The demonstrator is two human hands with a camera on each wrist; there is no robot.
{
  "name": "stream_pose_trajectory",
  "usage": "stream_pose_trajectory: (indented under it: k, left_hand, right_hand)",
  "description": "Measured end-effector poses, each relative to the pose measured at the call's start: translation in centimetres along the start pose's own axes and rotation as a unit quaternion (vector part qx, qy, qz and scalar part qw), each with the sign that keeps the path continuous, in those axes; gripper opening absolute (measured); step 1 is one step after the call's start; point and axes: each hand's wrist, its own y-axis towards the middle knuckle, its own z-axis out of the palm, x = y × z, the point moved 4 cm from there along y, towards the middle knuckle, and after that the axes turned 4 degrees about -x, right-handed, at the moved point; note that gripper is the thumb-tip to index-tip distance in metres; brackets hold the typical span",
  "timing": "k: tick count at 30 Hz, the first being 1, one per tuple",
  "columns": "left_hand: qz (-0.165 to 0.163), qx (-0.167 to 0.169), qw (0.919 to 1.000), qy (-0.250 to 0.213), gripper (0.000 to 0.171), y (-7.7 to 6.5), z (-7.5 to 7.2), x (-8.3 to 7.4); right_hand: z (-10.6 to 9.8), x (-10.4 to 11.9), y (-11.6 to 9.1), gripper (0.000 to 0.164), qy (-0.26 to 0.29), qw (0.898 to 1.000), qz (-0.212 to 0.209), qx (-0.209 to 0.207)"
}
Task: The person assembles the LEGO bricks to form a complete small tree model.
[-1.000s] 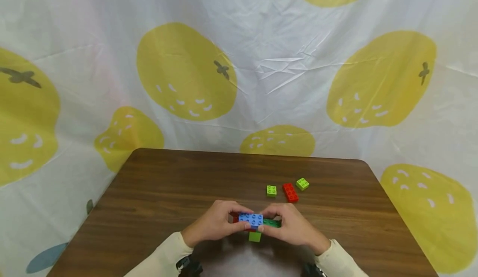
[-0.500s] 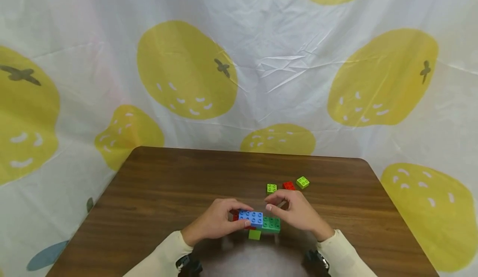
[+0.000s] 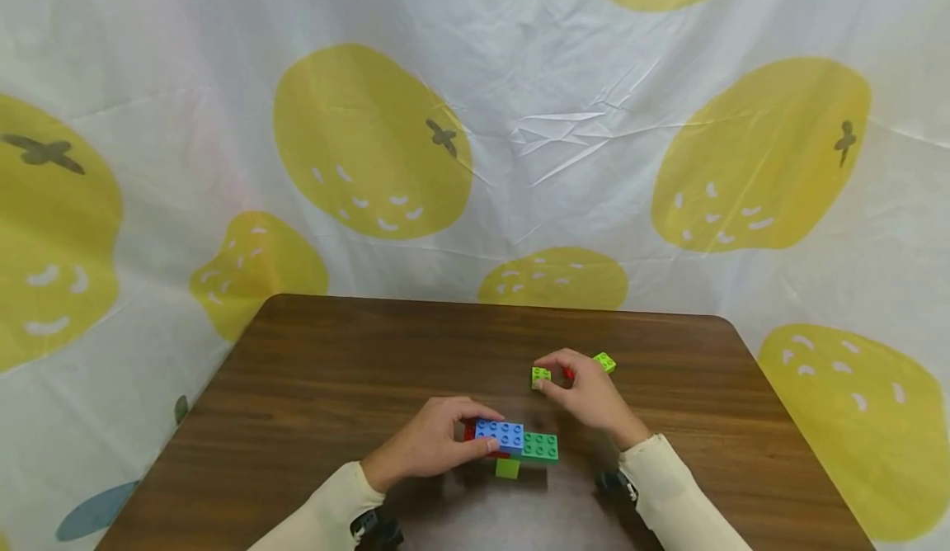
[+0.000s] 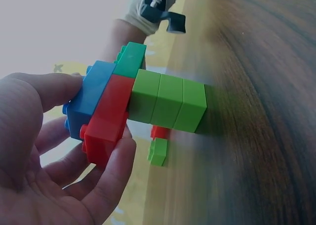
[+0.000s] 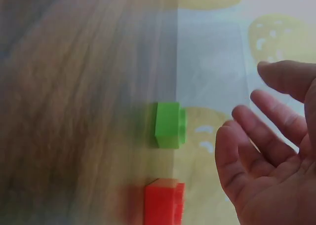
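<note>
My left hand (image 3: 430, 444) grips a structure of toy building bricks, thumb on the blue brick (image 3: 500, 434) and fingers on the red brick (image 4: 106, 119) beneath it. A dark green brick (image 3: 540, 447) sits beside the red one at that lower level. Under these, a column of three lime green bricks (image 4: 170, 101) reaches down to the table. Farther back, my right hand (image 3: 590, 394) hovers beside a small lime brick (image 5: 168, 125), thumb and fingers spread. In the right wrist view, its fingertips are apart from that brick.
A loose red brick (image 5: 160, 203) lies next to the small lime one, mostly hidden by the right hand in the head view. Past it is another lime brick (image 3: 604, 361). The wooden table (image 3: 371, 345) ends at a lemon-print curtain (image 3: 549, 188).
My right hand has let go of the structure and moved back and up to the loose bricks, covering most of the red one. The left hand keeps its hold in place.
</note>
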Motion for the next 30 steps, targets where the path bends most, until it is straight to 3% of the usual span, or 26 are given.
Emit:
stream_pose_trajectory:
  k: [4, 13, 21, 30]
  left_hand:
    - [0.003, -0.002, 1.0, -0.003, 0.035, 0.0, 0.0, 0.0]
    - [-0.004, 0.001, 1.0, 0.003, 0.037, 0.0, 0.0, 0.1]
    - [-0.001, 0.001, 1.0, 0.005, 0.036, 0.0, 0.0, 0.1]
    - [0.0, 0.005, 1.0, -0.005, 0.036, -0.1, -0.1, 0.1]
  right_hand:
    - [0.4, -0.8, 0.8, 0.038, -0.031, 0.999, -0.012, 0.001]
    - [1.6, -2.1, 1.4, 0.044, -0.073, 0.996, -0.007, 0.055]
    - [2.0, -2.2, 1.8, 0.038, -0.111, 0.991, -0.011, 0.073]
    - [1.9, -1.9, 1.6, 0.034, -0.114, 0.99, -0.006, 0.081]
